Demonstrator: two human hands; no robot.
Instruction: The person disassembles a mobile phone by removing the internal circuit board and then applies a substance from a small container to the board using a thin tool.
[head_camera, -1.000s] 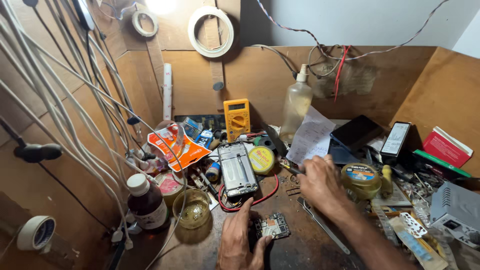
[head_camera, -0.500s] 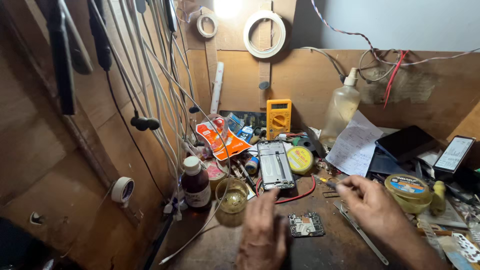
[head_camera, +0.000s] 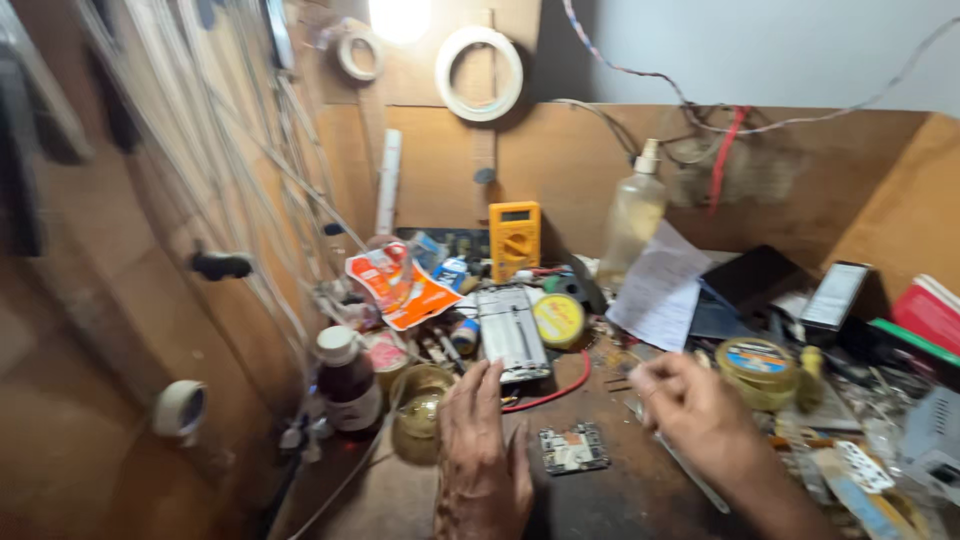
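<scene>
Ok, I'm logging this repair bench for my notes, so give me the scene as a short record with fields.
Setting: cluttered wooden workbench, lamp above
Left hand: left hand flat on the bench, beside a small circuit board
Right hand: right hand raised, fingers curled; any held item too blurred to tell
Behind hands: opened phone frame, yellow round tin, yellow multimeter
Left side: brown bottle
</scene>
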